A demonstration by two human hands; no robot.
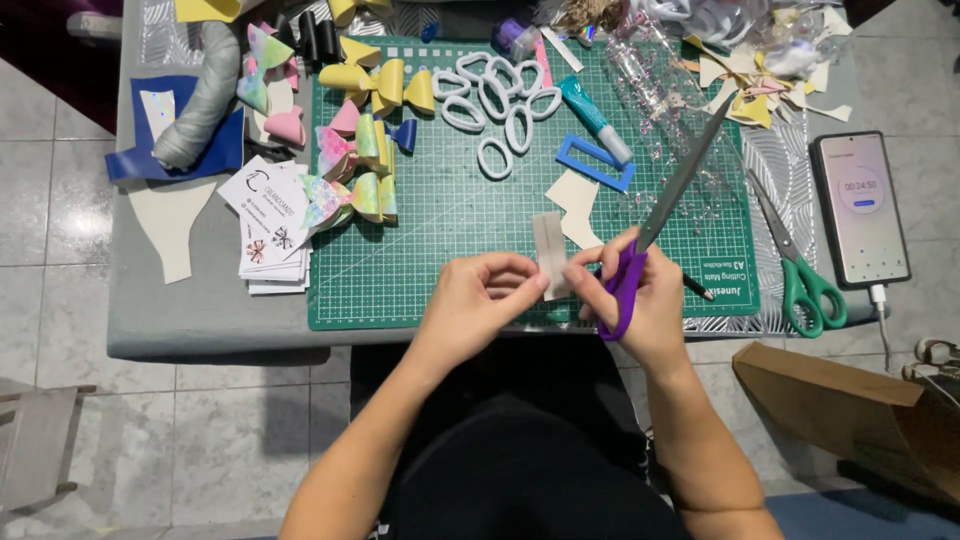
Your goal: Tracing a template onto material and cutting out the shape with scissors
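While the left hand (478,300) is pinching the lower edge of a small pale strip (550,254) between thumb and fingers, the right hand (640,300) is touching the strip's other edge with its fingertips and gripping purple-handled scissors (655,225), whose closed blades are pointing up and away to the right. The strip is standing upright between both hands, above the near edge of the green cutting mat (440,230). Just beyond it, a cream cut-out piece (575,200) is lying on the mat beside a blue rectangular frame (595,163). Farther back, a teal glue tube (592,118) and a cluster of white oval loops (497,100) are resting, with yellow and iridescent bows (365,150) to the left. On the grey surface (200,310) at the right, green-handled scissors (800,265) are lying near a phone (860,208); a stack of white cards (268,225) is sitting at the left.
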